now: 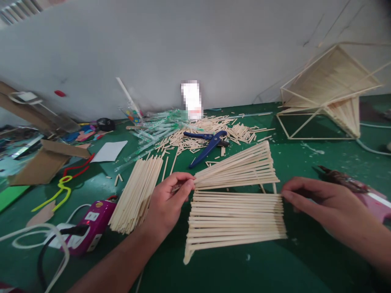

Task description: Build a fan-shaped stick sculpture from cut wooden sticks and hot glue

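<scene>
A frame of pale wooden sticks (235, 219) lies in front of me, its sticks in a flat row. A second, fan-shaped panel of sticks (241, 165) joins it at the left and rises behind it. My left hand (168, 201) is closed, thumb and forefinger pinching stick ends at the left corner where the panels meet. At the right end of the flat row's rearmost stick, my right hand (317, 199) pinches with its fingertips. A bundle of loose sticks (137, 193) lies beside my left hand. Fingertips partly hide what they grip.
Blue-handled cutters (210, 144) rest by a heap of short stick pieces (189, 136) and clear wrappers (161, 122). A purple power strip (91, 226) with cables is at left. A pink glue gun (363, 195) lies right, below a larger stick frame (332, 97). The wall closes off the back.
</scene>
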Available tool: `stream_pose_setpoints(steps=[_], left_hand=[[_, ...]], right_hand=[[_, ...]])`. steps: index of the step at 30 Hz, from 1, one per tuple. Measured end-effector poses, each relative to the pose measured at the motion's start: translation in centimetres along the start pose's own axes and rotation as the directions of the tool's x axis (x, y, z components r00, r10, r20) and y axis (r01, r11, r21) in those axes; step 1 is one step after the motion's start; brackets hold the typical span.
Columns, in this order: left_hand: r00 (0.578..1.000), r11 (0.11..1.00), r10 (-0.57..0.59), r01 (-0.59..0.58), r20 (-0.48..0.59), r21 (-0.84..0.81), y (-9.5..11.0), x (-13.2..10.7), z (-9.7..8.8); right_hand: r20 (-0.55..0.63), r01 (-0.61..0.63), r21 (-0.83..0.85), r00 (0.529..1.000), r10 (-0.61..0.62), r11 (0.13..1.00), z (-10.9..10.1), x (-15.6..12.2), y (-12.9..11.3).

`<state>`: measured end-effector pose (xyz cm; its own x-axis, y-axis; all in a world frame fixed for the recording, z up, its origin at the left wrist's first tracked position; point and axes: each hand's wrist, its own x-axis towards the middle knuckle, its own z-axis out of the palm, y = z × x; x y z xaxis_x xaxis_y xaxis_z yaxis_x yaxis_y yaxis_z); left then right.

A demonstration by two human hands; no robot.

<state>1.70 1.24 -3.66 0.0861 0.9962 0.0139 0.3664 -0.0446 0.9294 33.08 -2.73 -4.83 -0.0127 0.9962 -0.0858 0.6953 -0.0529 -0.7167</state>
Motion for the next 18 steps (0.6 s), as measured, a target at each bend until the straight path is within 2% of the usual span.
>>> stream_pose_setpoints(steps=[12,18], left_hand=[[0.998,0.995,0.064,-0.064,0.004,0.077,-0.17,-0.26,-0.22],[0.998,0.992,0.061,-0.06,-0.004,0.111,-0.07,-0.23,-0.13]], right_hand=[[-0.076,0.038,0.019,0.996,-0.037,0.999,0.33,0.09,-0.11],[-0.027,0.045,0.047,0.999,-0.043,0.998,0.32,-0.01,0.32]])
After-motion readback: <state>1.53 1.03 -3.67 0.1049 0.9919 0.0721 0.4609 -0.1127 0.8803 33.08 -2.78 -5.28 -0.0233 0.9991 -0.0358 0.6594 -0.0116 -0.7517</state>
